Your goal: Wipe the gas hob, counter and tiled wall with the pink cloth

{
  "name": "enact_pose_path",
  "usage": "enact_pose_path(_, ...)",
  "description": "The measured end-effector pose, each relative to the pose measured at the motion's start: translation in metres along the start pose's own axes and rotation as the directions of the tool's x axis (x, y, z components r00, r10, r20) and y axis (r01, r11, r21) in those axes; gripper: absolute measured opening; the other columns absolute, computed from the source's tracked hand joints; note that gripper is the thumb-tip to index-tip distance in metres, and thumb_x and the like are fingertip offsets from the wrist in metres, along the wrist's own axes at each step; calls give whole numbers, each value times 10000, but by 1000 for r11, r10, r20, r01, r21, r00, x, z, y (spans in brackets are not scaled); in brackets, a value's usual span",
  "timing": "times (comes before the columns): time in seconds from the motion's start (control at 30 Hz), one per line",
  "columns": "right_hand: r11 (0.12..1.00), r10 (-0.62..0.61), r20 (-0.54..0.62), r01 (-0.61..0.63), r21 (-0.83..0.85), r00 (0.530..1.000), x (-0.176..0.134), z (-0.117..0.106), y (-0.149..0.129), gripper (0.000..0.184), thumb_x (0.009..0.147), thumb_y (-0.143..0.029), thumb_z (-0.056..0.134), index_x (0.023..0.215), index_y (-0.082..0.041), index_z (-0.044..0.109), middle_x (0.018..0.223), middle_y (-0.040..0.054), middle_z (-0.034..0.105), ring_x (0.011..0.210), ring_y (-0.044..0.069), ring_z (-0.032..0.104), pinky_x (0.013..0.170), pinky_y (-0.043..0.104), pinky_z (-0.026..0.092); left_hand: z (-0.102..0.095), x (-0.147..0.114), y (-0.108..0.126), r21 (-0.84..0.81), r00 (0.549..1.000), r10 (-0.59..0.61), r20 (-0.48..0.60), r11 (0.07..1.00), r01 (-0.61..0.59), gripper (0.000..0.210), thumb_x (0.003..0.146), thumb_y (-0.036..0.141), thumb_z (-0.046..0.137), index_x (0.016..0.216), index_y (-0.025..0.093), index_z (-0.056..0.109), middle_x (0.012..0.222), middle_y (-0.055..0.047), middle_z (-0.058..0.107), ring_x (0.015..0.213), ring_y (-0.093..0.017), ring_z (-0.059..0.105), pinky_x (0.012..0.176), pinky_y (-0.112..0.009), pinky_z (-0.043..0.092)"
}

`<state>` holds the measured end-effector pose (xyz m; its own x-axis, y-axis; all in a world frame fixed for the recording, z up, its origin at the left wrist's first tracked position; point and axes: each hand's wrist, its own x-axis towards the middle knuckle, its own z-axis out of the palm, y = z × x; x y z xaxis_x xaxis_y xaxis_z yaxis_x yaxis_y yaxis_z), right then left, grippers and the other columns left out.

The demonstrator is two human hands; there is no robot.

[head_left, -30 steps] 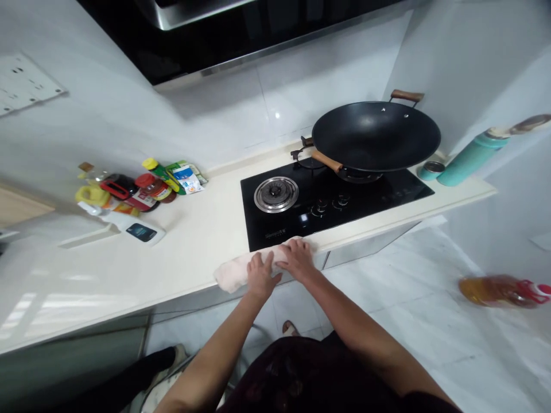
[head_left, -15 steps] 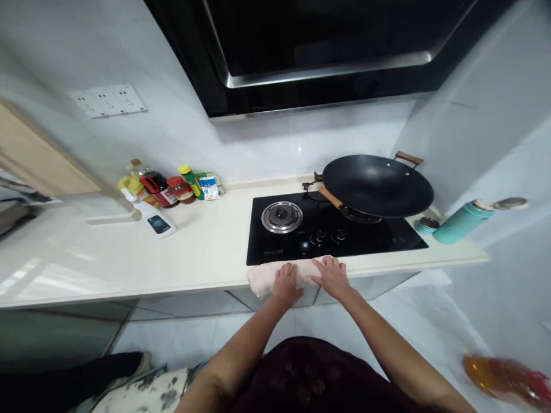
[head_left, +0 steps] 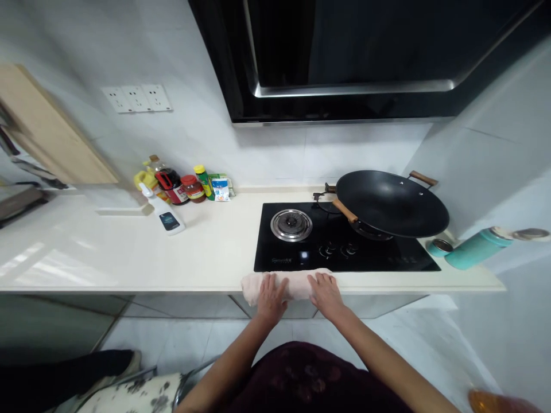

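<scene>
A pale pink cloth (head_left: 297,285), folded into a long thick strip, lies along the counter's front edge and hangs partly over it. My left hand (head_left: 271,298) presses on its left half, fingers over the top and thumb to the side. Toward its right end, my right hand (head_left: 326,293) rests with the fingers over the cloth. Both hands hold it against the edge; its underside is hidden. Just behind the cloth is the black glass gas cooktop (head_left: 282,252). A black wok (head_left: 391,201) with wooden handles sits on its right burner.
On the left of the white counter (head_left: 107,252) are a white spray bottle (head_left: 169,221), a red-lidded jar (head_left: 193,189) and other bottles. A teal flask (head_left: 477,248) leans at the right. The black range hood (head_left: 344,109) hangs above. A person's dark-clothed leg (head_left: 64,373) shows lower left.
Both hands and the cloth have shifted a little left along the counter edge relative to the cooktop. My view has turned slightly, so the surroundings sit farther right and lower.
</scene>
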<state>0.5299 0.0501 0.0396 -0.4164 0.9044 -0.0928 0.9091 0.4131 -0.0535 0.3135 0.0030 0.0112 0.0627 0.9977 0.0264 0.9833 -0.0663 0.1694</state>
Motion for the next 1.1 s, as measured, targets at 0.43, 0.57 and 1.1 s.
enact_pose_path(0.43,984,-167,10,165,71,986,43,4,-110,733,856,-175,732,1545,-177,481,1525,167,509,1345,321,476,1154,450,363,-47,-8,-120,148,992,-111,56,984,102,737,801,254,736,1508,273,529,1619,-172,486,1536,-362,397,1244,-581,322)
enact_pose_path(0.57,981,-165,-11,166,97,986,56,4,-133,688,876,-185,722,1520,-151,482,1454,191,532,1298,311,493,1117,462,390,-52,0,-136,203,985,-156,80,970,137,756,805,245,696,1533,288,497,1641,-172,463,1550,-355,370,1241,-626,273)
enact_pose_path(1.1,978,-117,-142,139,154,983,35,11,-41,443,1042,-147,435,1443,-275,573,1395,82,585,1235,279,509,1062,449,423,-45,10,-39,292,980,-154,129,950,111,746,810,346,754,1504,239,503,1453,-165,538,1302,-354,474,1045,-479,403)
